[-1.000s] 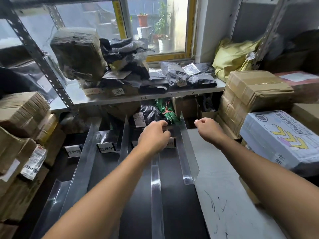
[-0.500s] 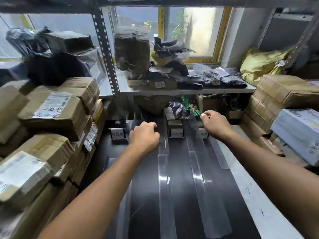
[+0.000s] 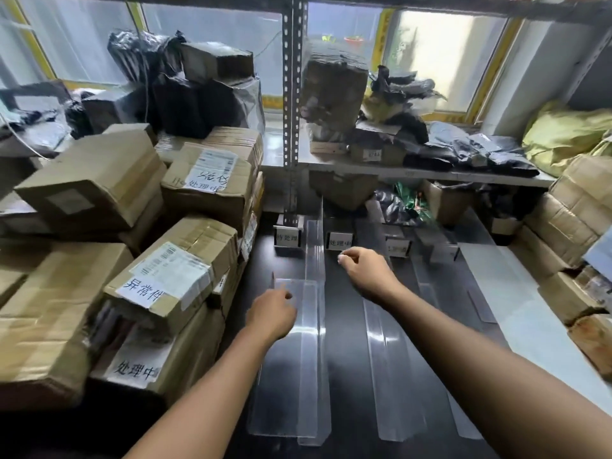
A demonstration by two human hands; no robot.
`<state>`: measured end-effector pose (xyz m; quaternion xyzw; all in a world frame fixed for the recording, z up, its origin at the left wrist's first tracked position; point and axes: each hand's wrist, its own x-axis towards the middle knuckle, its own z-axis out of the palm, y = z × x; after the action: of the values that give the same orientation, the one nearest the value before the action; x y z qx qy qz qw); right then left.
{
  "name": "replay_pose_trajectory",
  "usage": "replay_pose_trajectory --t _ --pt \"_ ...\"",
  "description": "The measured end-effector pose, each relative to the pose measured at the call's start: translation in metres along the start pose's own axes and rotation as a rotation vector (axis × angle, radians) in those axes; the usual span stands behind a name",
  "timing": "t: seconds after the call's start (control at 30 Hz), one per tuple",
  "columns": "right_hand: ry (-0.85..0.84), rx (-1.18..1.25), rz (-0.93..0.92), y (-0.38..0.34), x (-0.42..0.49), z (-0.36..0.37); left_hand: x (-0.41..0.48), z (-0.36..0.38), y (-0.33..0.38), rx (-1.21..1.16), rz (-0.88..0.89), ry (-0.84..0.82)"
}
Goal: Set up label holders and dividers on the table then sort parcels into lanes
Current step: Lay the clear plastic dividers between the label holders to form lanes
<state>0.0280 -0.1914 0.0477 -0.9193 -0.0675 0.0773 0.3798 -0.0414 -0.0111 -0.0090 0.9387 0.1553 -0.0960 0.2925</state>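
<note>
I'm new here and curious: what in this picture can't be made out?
Head view: wording on the third label holder from the left, blurred.
Whether the right hand pinches anything; its curled fingers hide it.
Whether the left hand touches the clear divider; its back hides the fingertips.
Cardboard boxes at left, cut off by the frame edge.

You are in a parcel storeroom, the sorting room of a delivery depot. Taped cardboard boxes with shipping labels are piled at the left of the frame. Black mailing bags lie on a slotted metal shelf under the windows. At centre, small label holders and clear dividers mark lanes on the dark table.
</note>
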Motion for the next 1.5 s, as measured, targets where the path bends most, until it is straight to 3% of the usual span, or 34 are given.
replay_pose_trajectory --t 0.13,0.33,0.73,0.97,1.17,1.5 --pt "-0.127 0.227 0.128 -0.014 -0.011 0.041 -0.009 0.023 -0.037 -0.062 -0.089 -0.038" --pt "-0.287 0.281 0.199 -0.018 -0.023 0.077 -0.034 0.053 -0.073 -0.084 -0.184 -0.104" --pt "-0.317 0.258 0.266 -0.013 -0.03 0.079 -0.057 0.063 -0.094 -0.035 -0.17 -0.073" --pt "-0.294 0.301 0.297 -0.02 -0.031 0.086 -0.055 0.051 -0.1 -0.474 -0.36 0.074" --pt "-0.363 0.383 0.385 -0.031 -0.032 0.101 -0.06 0.043 -0.101 -0.748 -0.354 0.104" --pt "-0.354 0.738 0.493 -0.045 -0.03 0.11 -0.082 0.029 -0.098 -0.883 -0.273 0.008"
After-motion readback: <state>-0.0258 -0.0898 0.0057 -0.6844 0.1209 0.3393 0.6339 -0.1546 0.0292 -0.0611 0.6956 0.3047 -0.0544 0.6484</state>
